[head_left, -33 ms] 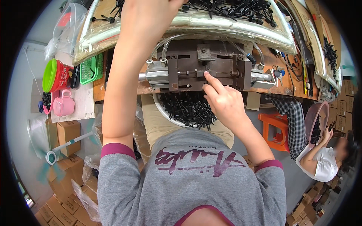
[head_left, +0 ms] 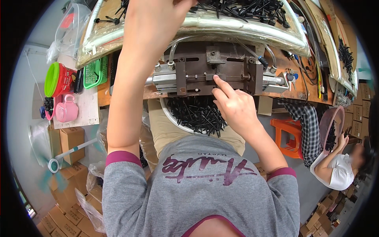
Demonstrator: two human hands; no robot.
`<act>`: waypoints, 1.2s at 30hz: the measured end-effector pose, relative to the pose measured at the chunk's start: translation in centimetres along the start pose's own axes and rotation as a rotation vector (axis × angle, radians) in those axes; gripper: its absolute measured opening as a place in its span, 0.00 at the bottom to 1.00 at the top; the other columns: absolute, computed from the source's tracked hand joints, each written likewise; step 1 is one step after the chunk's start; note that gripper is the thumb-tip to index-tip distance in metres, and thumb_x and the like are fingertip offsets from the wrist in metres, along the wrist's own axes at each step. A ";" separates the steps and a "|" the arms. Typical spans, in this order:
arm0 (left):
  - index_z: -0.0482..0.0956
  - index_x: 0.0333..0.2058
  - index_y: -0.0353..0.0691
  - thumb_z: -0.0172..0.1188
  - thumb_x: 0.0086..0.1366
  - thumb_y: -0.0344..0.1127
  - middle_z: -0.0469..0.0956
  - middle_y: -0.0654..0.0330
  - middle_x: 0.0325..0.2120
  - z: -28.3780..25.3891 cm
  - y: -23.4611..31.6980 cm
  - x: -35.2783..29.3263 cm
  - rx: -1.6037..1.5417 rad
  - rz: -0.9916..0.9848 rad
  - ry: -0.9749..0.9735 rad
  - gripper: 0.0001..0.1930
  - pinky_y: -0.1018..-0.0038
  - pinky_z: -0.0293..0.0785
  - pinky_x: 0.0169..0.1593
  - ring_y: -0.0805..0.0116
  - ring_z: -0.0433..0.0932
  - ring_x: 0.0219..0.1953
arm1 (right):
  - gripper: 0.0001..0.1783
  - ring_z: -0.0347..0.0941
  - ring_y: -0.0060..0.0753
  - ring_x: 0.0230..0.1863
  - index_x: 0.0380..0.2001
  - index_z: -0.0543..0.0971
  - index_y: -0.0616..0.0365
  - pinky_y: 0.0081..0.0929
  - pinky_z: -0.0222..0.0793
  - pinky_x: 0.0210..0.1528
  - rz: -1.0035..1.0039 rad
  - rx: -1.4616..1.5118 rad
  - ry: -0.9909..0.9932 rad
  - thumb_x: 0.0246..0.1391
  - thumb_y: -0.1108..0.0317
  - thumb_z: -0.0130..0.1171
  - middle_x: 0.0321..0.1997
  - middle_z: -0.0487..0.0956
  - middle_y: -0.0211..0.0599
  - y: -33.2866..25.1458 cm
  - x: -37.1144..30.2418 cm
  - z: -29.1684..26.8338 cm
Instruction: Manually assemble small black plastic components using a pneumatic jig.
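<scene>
My left hand [head_left: 156, 21] reaches over the near edge of a plastic-wrapped tray [head_left: 189, 25], beside loose black stem-like plastic parts [head_left: 252, 12]. Most of its fingers lie past the upper picture edge, so what they hold, if anything, is hidden. With its index finger stretched out, my right hand [head_left: 235, 104] touches the small middle block of a dark metal clamping fixture [head_left: 193, 49]; the other fingers bend loosely. Silver air cylinders [head_left: 165, 80] flank the fixture. In my lap, a white basin [head_left: 167, 112] holds a heap of similar black parts [head_left: 197, 114].
Clear air hoses [head_left: 173, 48] curve behind the fixture. Keys [head_left: 291, 77] and cables lie to the right. Leftward stand a green basket [head_left: 96, 73], a red tub [head_left: 63, 79] and a pink mug [head_left: 67, 108]. A person [head_left: 335, 170] sits at right near an orange stool [head_left: 286, 134].
My left hand has shifted slightly down and to the right, back toward the tray's near edge. My right hand stays on the fixture.
</scene>
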State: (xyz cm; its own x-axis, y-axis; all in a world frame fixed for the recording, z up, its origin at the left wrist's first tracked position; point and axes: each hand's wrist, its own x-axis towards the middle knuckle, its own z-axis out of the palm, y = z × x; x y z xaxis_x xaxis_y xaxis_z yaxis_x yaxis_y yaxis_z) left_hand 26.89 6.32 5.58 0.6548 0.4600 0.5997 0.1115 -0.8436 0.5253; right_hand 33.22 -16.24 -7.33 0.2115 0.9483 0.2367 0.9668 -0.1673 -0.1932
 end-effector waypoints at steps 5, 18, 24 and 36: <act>0.86 0.41 0.39 0.75 0.51 0.28 0.84 0.55 0.48 -0.3 0.9 -6.3 -0.060 0.255 -0.029 0.16 0.71 0.79 0.47 0.63 0.84 0.48 | 0.15 0.83 0.40 0.35 0.37 0.80 0.55 0.37 0.79 0.36 0.051 0.316 0.072 0.50 0.60 0.70 0.35 0.83 0.37 1.8 3.7 -3.9; 0.82 0.40 0.36 0.70 0.51 0.28 0.78 0.52 0.56 6.9 1.4 -18.1 0.145 0.174 -0.219 0.15 0.65 0.79 0.51 0.55 0.82 0.45 | 0.23 0.81 0.53 0.46 0.37 0.83 0.65 0.42 0.79 0.47 0.368 -0.116 0.040 0.39 0.59 0.74 0.41 0.84 0.55 6.8 21.2 -7.9; 0.82 0.38 0.37 0.68 0.52 0.29 0.79 0.51 0.56 8.4 1.3 -18.9 0.217 0.157 -0.270 0.13 0.72 0.78 0.37 0.65 0.83 0.30 | 0.12 0.81 0.51 0.46 0.34 0.83 0.64 0.43 0.78 0.47 0.174 -0.226 -0.014 0.43 0.72 0.66 0.40 0.82 0.54 7.8 20.2 -8.0; 0.82 0.37 0.39 0.70 0.50 0.30 0.79 0.52 0.56 8.2 1.3 -17.9 0.222 0.139 -0.314 0.13 0.71 0.78 0.33 0.64 0.82 0.25 | 0.13 0.81 0.51 0.46 0.34 0.84 0.63 0.42 0.80 0.46 0.095 -0.400 -0.074 0.44 0.69 0.67 0.47 0.80 0.52 7.3 22.2 -7.5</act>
State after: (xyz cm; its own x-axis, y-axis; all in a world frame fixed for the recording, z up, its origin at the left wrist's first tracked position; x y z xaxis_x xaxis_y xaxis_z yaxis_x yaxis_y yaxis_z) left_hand 21.45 -5.31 -9.45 0.8676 0.2596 0.4241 0.1421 -0.9468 0.2888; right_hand 46.00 1.58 3.67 0.3057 0.9380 0.1637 0.9261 -0.3328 0.1775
